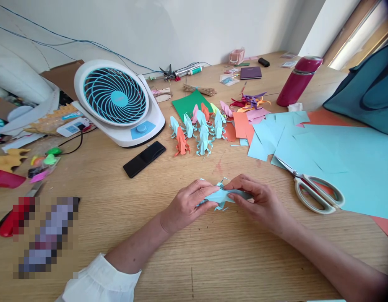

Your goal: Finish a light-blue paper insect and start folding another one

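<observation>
Between my two hands, just above the wooden table, is a light-blue paper squid (223,196) with thin curled strips sticking out around its middle. My left hand (194,199) pinches its left end, thumb below and fingers on top. My right hand (255,199) grips the right end between thumb and fingers, covering part of it. Beyond my hands stand several folded paper squids; a light-blue one (204,140) and an orange one (181,141) are nearest. Scissors (318,191) with pale handles lie to the right of my right hand, their tips on light-blue paper sheets (347,155).
A white fan (118,100) stands at the back left, with a black flat case (144,159) before it. A green sheet (189,102) lies behind the squids. At the right are a magenta flask (297,84) and a teal bag (366,90). A red-handled knife (16,216) lies far left.
</observation>
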### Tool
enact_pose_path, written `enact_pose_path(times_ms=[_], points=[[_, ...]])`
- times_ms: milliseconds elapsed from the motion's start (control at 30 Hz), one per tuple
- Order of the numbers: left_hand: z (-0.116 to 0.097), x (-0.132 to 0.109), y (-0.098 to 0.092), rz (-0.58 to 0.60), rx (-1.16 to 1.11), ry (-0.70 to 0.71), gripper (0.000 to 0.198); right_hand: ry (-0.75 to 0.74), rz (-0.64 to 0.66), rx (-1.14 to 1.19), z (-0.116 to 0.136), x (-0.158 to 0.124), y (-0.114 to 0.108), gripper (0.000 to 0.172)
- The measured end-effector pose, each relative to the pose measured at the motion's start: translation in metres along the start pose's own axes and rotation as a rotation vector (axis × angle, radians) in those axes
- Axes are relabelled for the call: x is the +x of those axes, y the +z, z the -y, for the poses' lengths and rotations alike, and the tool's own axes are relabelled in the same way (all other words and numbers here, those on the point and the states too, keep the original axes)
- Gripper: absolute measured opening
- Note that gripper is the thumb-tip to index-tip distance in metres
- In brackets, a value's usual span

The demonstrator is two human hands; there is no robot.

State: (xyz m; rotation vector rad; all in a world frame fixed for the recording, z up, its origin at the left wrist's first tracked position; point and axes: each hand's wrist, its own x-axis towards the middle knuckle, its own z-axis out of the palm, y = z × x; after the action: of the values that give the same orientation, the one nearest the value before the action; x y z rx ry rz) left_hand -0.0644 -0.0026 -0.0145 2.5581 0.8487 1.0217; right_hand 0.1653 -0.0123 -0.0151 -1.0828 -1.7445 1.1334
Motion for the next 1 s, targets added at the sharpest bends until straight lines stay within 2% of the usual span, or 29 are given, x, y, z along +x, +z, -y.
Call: enact_pose_path(times_ms=[133,300,467,567,667,767,900,1000], points=[[-0.002,0.001,0.0,0.006,-0.026,0.01,0.034,0.049,0.0,0.055,-0.001,0.0,0.001,0.008],[-0.002,0.001,0.001,0.039,-0.042,0.025,0.031,0.158,0.018,0.135,-0.007,0.002,0.004,0.013],[-0.004,0.001,0.003,0.022,-0.052,-0.032,0.033,0.124,-0.017,0.185,-0.011,0.002,0.007,0.015],[-0.004,0.001,0.004,-0.002,-0.106,-0.063,0.033,0.132,0.045,0.237,-0.009,0.003,0.004,0.02],[-0.004,0.001,0.004,-0.031,-0.152,-0.101,0.033,0.066,0.124,0.105,-0.003,0.004,-0.003,0.026],[-0.004,0.0,0.004,-0.045,-0.179,-0.133,0.033,-0.039,0.143,-0.066,0.002,0.003,-0.007,0.029],[-0.006,0.002,0.004,-0.059,-0.19,-0.153,0.032,-0.168,0.091,-0.288,0.002,0.001,-0.007,0.034],[-0.007,0.003,0.003,-0.076,-0.194,-0.155,0.031,-0.285,0.034,-0.426,0.0,0.002,-0.006,0.03]])
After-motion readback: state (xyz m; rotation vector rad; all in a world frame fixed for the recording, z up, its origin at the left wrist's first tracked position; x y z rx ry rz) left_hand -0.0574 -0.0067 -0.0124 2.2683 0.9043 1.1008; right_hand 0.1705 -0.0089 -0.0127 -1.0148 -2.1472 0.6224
